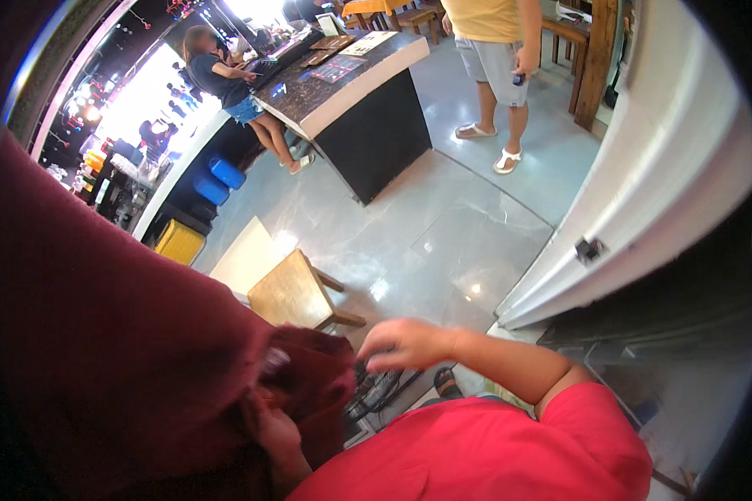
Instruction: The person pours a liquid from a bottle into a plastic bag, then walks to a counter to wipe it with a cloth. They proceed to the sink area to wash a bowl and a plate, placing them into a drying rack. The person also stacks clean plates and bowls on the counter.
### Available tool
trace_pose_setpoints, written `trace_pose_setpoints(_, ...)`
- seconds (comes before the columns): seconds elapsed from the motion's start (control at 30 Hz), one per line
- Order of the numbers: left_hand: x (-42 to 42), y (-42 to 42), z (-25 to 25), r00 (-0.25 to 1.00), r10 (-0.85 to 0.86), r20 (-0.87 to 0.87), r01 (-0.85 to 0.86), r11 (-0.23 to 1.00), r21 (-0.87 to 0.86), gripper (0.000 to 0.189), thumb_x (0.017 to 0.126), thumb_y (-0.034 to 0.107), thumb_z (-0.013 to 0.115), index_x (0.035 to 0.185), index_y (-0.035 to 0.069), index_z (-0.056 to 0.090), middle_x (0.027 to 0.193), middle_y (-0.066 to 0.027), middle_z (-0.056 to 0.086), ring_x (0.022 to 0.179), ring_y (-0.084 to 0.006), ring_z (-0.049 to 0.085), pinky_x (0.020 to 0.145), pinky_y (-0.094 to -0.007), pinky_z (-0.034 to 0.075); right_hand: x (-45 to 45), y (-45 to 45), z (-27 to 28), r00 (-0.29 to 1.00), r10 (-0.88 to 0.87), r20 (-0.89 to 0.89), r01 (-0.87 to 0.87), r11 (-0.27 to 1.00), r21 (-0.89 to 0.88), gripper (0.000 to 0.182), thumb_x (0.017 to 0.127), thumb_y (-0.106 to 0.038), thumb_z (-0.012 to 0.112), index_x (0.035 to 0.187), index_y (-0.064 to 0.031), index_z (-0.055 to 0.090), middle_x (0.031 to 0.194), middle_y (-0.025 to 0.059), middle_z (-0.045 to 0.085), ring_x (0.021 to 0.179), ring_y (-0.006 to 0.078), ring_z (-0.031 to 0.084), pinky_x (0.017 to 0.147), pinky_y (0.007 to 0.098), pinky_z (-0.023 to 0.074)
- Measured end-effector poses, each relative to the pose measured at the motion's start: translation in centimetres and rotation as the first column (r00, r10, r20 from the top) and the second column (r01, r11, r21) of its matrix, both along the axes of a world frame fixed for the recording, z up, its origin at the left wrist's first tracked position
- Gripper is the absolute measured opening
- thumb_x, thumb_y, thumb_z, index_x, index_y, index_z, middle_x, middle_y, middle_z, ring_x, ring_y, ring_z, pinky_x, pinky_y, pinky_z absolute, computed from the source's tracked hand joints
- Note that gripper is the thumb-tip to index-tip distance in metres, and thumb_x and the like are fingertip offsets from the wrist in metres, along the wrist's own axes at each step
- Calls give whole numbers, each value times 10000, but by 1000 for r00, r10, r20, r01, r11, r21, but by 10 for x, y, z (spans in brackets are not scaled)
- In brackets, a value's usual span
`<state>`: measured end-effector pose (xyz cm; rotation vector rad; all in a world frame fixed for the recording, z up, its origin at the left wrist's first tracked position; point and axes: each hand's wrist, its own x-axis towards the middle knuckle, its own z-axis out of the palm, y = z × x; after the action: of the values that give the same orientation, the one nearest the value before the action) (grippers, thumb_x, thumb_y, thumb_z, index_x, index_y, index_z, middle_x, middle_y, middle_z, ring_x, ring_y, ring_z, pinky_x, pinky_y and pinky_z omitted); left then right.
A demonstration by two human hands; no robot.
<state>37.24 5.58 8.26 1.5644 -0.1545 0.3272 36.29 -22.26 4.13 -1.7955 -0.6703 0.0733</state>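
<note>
A large dark red cloth (131,325) hangs down the left side of the view, with a bunched fold (316,369) at its right edge. My left hand (276,426) is at the cloth's lower part, its fingers partly hidden in the folds, so its grip cannot be made out. Beside the bunched fold, my right hand (404,344) is raised with bent fingers, thumb apart, and nothing seen in it. Below it, a fan with a wire guard (376,394) is partly hidden by the cloth and my red shirt.
A wooden stool (291,291) stands ahead on the tiled floor. Beyond it is a dark counter (326,81) with menus, one person (225,81) beside it and another person (492,62) to its right. A white door frame (639,206) rises at right; blue bins (212,189) stand left.
</note>
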Motion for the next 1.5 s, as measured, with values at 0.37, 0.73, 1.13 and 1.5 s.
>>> trace_pose_setpoints(0.37, 84, -101, -54, 568, -591, -573, 667, 738, -101, 198, 893, 230, 435, 863, 46, 500, 829, -28, 509, 744, -120, 482, 630, -254, 396, 164, 17, 98, 898, 235, 371, -144, 956, -257, 569, 741, -448, 561, 1198, -124, 463, 1244, 193, 368, 1108, 367, 377, 895, 477, 309)
trace_pose_setpoints(0.73, 238, -168, -79, 332, -805, -492, 733, 548, -402, 204, 896, 200, 424, 855, 18, 508, 830, -47, 539, 710, -113, 493, 608, -240, 395, 249, -85, 4, 896, 243, 371, -150, 953, -262, 580, 657, -227, 658, 1182, -127, 432, 1146, 115, 458, 1052, 284, 433, 860, 480, 299)
trace_pose_setpoints(1.13, 408, -301, -29, 907, -402, -129, 314, 439, 841, 132, 765, 263, 563, 731, 152, 626, 944, -21, 556, 957, -211, 481, 897, -521, 217, 441, -237, -32, 924, 373, -80, -381, 911, -159, 331, 867, -342, 454, 761, -36, 523, 753, 94, 541, 745, 243, 513, 682, 350, 410)
trace_pose_setpoints(1.5, 603, -461, 12, 883, -318, 345, 19, 759, 650, 91, 708, 51, 612, 795, 71, 631, 740, -64, 582, 637, -221, 561, 546, -292, 447, 577, -319, 0, 441, 665, -603, -132, 713, 689, 282, 890, -355, 440, 826, -84, 486, 728, 39, 517, 621, 137, 502, 536, 275, 435)
